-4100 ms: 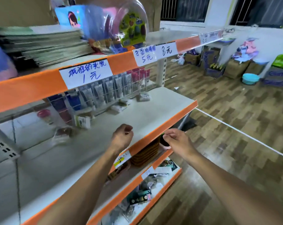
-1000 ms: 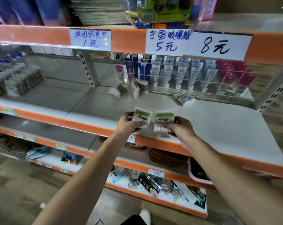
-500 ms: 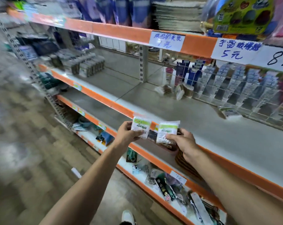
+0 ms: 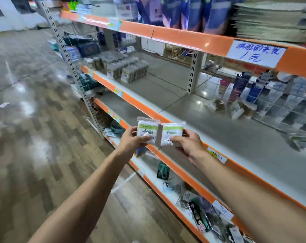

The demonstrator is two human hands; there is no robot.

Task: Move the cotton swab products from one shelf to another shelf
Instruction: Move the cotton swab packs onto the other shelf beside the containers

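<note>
My left hand [image 4: 131, 143] grips a small clear cotton swab pack [image 4: 146, 129] with a green-and-white label. My right hand [image 4: 188, 143] pinches a second cotton swab pack [image 4: 171, 133] of the same kind right beside it. Both packs are held upright in front of the orange edge of the middle shelf [image 4: 224, 137]. Farther left on that shelf level stands a group of several similar boxed packs [image 4: 129, 68]. A few loose packs [image 4: 236, 108] lie at the back of the shelf on the right.
The orange-edged rack runs from far left to near right. Its top shelf [image 4: 192, 38] carries handwritten price tags. Tubes hang behind a wire grid [image 4: 280, 100] at the right. The lower shelves hold small tools [image 4: 198, 214]. Wood-pattern floor [image 4: 34, 137] lies to the left.
The view has swung left along the rack, bringing the far group of packs into sight. Both hands still hold their packs side by side, now slightly farther left along the shelf edge.
</note>
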